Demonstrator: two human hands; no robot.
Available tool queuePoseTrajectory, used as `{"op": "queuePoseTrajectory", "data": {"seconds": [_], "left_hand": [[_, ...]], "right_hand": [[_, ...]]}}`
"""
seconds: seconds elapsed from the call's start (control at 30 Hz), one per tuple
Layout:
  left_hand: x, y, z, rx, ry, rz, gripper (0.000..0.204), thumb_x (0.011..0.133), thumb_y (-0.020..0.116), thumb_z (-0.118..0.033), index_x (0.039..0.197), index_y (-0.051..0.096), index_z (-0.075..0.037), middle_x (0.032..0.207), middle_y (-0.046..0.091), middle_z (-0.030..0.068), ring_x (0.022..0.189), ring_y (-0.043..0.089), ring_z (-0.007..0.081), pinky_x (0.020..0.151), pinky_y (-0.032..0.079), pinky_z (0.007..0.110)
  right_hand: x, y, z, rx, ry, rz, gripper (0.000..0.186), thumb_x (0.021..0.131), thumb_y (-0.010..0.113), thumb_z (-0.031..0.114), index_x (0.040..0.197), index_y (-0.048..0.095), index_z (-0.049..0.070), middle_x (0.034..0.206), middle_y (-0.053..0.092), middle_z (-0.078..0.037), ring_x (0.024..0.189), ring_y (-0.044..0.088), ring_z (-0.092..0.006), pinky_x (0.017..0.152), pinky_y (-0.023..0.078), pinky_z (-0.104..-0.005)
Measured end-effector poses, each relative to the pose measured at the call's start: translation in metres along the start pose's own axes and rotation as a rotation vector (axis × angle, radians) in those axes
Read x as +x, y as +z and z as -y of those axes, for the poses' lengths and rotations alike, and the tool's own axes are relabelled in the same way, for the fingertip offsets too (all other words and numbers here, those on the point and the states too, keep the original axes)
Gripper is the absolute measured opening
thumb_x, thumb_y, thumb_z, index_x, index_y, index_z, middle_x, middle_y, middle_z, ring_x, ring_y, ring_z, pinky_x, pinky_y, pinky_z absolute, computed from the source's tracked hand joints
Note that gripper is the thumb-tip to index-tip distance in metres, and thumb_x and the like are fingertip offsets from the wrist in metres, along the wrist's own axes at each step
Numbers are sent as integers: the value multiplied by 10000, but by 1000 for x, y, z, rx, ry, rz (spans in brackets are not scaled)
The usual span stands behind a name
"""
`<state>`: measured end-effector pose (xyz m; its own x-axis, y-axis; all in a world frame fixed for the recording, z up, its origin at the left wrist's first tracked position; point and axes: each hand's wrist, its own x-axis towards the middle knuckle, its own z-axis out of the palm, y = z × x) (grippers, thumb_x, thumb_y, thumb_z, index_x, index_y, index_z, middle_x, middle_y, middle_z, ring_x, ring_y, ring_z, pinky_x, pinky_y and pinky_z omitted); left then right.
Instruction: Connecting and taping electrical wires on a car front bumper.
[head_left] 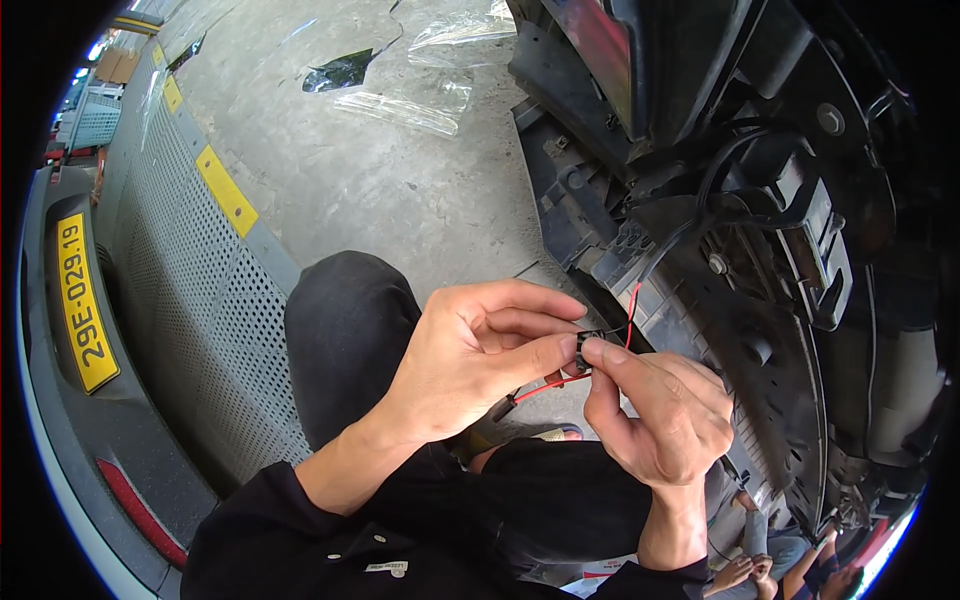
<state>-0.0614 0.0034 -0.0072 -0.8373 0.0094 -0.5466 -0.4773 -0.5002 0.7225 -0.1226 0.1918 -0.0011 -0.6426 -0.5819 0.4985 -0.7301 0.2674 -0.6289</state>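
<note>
My left hand (465, 360) and my right hand (665, 410) meet in front of me, thumbs and fingertips pinching a small black piece (586, 346) on thin wires. Whether it is a connector or wound tape, I cannot tell. A red wire (632, 312) rises from it beside a black wire toward a black cable (668, 246) that runs into the vehicle part at the right. Below the fingers, another length of red wire (545, 388) leads to a black sleeved end (503, 408) under my left palm.
Black vehicle panels and brackets (720, 240) fill the right side, with a bolt (717, 264) showing. A perforated metal ramp (200, 260) and a car bumper (120, 440) stand at the left. Clear plastic film (420, 110) lies on the concrete floor. Another person's hands (745, 575) show lower right.
</note>
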Motion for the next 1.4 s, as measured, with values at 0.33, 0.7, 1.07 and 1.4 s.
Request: {"op": "queuePoseTrajectory", "data": {"seconds": [0.33,0.7,1.07,1.4], "left_hand": [[-6,-8,-6,-244,-115,185,277,939,627,98,1216,625,106,1057,735,222,942,748,240,826,629,311],[-4,2,1,-124,-84,81,245,947,641,60,1192,642,74,1079,736,189,892,737,202,789,620,292],[-6,14,8,-8,190,-8,221,939,646,73,1160,648,61,1097,731,192,921,722,173,840,609,301],[-5,16,13,11,180,17,259,925,640,110,1181,637,68,1123,709,191,1028,708,200,909,599,321]], "right_hand": [[-7,-12,6,67,23,7,406,668,841,-37,1049,711,14,910,766,-92,702,723,-191,546,567,-287],[-10,-15,5,65,70,9,345,683,773,-73,1017,713,-6,914,774,-97,662,720,-200,538,567,-267],[-7,-22,25,662,1053,-43,98,886,739,9,949,719,-63,801,668,-48,614,569,-38,543,424,-185],[-7,-11,24,536,1022,-22,65,881,735,16,898,719,-45,760,650,-17,607,543,-21,528,406,-195]]}}
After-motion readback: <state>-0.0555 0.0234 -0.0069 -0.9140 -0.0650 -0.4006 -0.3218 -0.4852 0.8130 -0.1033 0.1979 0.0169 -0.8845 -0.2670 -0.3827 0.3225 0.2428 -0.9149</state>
